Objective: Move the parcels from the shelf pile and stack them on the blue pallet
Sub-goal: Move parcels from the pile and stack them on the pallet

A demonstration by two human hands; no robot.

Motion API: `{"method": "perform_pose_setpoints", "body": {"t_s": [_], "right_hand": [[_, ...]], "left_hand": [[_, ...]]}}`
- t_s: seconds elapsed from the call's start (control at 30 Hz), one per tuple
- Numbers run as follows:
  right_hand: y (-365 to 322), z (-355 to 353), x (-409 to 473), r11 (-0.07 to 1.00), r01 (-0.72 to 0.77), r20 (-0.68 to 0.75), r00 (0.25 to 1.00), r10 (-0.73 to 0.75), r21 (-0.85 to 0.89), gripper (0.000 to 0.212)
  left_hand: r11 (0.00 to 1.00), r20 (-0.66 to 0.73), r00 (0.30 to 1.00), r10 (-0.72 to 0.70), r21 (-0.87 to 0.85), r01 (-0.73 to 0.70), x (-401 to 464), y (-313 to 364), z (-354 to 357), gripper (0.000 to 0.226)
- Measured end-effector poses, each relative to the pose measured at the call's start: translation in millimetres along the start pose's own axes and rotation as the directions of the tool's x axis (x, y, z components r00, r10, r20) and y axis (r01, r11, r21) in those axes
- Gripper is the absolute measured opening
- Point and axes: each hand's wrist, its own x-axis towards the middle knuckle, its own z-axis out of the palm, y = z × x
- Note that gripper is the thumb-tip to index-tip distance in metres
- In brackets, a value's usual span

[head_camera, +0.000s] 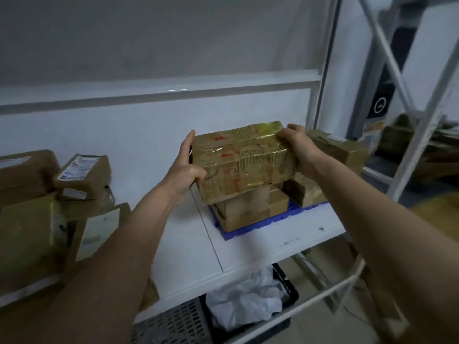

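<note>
Hidden: my taped parcel (244, 161) covers most of the blue pallet (250, 229), so I see only its near edge and a strip at the right; the print on the tape is too smeared to read
Cut off: the pile of parcels (47, 194) on my left runs out of view at the edge, and its lower boxes sit behind my left forearm
Hard to make out: the far right, behind the white frame (419, 135), is blurred, with only brown shapes showing
My left hand (185, 167): pressed to the parcel's left end, thumb curled over the near edge, fingers up along the side
My right hand (298, 150): gripping the right end, fingers hooked over the top
Parcel in hand: held level above a plain box (246, 209) on the pallet; touching it or not, I cannot tell
Around: another parcel (305, 192) stands on the pallet's right part, one more (340, 147) behind my right hand
Below the shelf (193, 247): a dark crate (285, 291) with crumpled white wrapping (246, 299)
</note>
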Motion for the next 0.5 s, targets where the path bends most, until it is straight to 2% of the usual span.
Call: {"method": "perform_pose_setpoints", "body": {"t_s": [0.1, 0.17, 0.37, 0.5], "right_hand": [[10, -34, -3, 0.996, -0.006, 0.068, 0.998, 0.0, 0.084, 0.056], [15, -54, -3, 0.997, 0.015, 0.042, 0.999, -0.019, 0.082, 0.055], [29, -104, 4, 0.992, 0.078, -0.133, 0.989, -0.064, 0.101, 0.057], [37, -121, 22, 0.995, 0.096, -0.238, 0.968, -0.087, 0.028, 0.069]], "left_hand": [[0.997, -0.059, 0.998, 0.016, -0.071, -0.02, 14, -4, 39, 0.085], [0.998, -0.099, 0.995, 0.033, -0.048, -0.038, 23, -5, 64, 0.068], [0.989, -0.235, 0.967, 0.098, 0.134, -0.068, 56, -5, 126, 0.058], [0.983, -0.309, 0.94, 0.146, 0.151, -0.103, 93, 2, 147, 0.047]]}}
